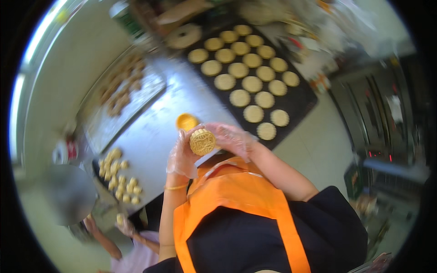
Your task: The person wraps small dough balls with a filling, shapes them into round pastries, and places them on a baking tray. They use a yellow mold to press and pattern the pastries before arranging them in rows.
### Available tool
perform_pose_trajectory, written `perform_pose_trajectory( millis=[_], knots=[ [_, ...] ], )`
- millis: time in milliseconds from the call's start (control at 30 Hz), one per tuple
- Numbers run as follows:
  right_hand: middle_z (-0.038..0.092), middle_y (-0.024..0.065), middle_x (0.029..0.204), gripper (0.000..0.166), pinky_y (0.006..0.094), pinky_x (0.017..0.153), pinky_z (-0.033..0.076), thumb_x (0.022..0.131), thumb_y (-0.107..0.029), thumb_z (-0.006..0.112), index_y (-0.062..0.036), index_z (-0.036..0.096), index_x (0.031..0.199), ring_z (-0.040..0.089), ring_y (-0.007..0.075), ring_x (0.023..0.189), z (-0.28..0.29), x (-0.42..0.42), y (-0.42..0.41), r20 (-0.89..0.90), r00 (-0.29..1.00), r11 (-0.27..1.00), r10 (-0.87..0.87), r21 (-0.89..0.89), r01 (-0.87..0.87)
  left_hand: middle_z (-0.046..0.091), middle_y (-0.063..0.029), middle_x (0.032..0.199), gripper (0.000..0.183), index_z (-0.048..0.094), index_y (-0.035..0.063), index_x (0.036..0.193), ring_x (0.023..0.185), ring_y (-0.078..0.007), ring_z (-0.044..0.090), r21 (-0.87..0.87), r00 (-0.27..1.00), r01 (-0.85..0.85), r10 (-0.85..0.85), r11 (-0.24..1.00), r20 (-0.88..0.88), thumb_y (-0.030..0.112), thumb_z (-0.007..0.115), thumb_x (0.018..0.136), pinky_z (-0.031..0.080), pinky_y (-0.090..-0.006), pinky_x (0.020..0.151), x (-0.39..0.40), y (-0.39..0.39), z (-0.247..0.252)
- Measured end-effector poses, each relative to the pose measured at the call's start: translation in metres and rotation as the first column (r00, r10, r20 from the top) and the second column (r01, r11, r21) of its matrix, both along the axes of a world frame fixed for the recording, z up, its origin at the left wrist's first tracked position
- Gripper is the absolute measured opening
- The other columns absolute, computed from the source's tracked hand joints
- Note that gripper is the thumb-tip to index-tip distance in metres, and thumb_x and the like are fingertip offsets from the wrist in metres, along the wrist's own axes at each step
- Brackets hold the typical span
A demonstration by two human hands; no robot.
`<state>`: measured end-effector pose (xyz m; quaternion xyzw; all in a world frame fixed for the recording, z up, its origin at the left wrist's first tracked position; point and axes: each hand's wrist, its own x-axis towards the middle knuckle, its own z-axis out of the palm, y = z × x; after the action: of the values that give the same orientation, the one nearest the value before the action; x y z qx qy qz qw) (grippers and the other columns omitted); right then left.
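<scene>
A round pressed mooncake point(202, 141) with fluted sides and a raised pattern faces up in my left hand point(182, 153), which wears a clear plastic glove. Close beside it on the right is my right hand point(234, 138), gloved too; its fingers reach toward the cake's edge and partly overlap the left hand. Whether they grip anything is unclear. Just beyond both hands, a yellow-orange round mould or cup point(186, 121) rests on the metal table point(160, 119). Pale mooncakes in rows fill much of a dark baking tray point(300, 109) at the upper right.
Brown filling pieces point(123, 83) lie on a metal tray point(131, 126) at left. Small dough balls point(119, 177) sit near the table's left end. A co-worker's gloved hand point(125, 226) holds a pale piece at lower left. Rack-like equipment point(372, 105) stands at right.
</scene>
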<state>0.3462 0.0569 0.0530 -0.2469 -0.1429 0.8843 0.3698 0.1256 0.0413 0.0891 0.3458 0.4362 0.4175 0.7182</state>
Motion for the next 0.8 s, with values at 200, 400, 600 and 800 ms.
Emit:
perform_pose_trajectory(
  millis=[200,400,600,800],
  knots=[
    [0.069,0.0095,0.122,0.045,0.0376,0.102,0.053,0.096,-0.021,0.074,0.0007,0.059,0.133,0.067,0.0215,0.115,0.017,0.106,-0.03,0.235,0.948,0.975,-0.214,-0.013,0.224,0.063,-0.0063,0.108,0.042,0.063,0.0048,0.135,0.096,-0.0153,0.063,0.273,0.801,0.317,-0.103,0.908,-0.59,0.035,0.054,0.108,0.058,-0.0302,0.079,0.073,0.023,0.034],
    [0.068,0.0112,0.123,0.045,0.0409,0.104,0.057,0.097,-0.013,0.071,-0.0025,0.056,0.138,0.068,0.0232,0.114,-0.031,0.266,-0.021,0.5,0.721,0.861,-0.48,0.112,0.495,0.067,-0.0045,0.097,0.034,0.069,0.0035,0.122,0.086,-0.0113,0.063,-0.034,0.845,0.151,-0.147,0.988,-0.514,0.031,0.054,0.107,0.054,-0.0252,0.071,0.078,0.025,0.042],
    [0.069,0.0089,0.122,0.044,0.0364,0.093,0.056,0.095,-0.011,0.073,-0.0057,0.06,0.136,0.068,0.0188,0.109,-0.09,0.31,0.026,0.817,0.493,0.926,-0.299,0.125,0.355,0.068,-0.0037,0.101,0.033,0.069,0.0054,0.125,0.089,-0.0107,0.062,-0.056,0.826,0.083,-0.1,0.995,-0.554,0.03,0.054,0.108,0.053,-0.025,0.075,0.071,0.019,0.038],
    [0.068,0.0071,0.124,0.043,0.0318,0.1,0.049,0.092,-0.02,0.076,-0.009,0.065,0.132,0.061,0.016,0.115,-0.085,0.308,0.035,0.921,0.281,0.957,-0.269,0.289,-0.033,0.067,-0.0018,0.103,0.035,0.068,0.0075,0.128,0.09,-0.0104,0.062,-0.088,0.831,-0.057,-0.002,0.994,-0.556,0.033,0.057,0.107,0.053,-0.0252,0.075,0.038,0.006,0.019]
  ],
)
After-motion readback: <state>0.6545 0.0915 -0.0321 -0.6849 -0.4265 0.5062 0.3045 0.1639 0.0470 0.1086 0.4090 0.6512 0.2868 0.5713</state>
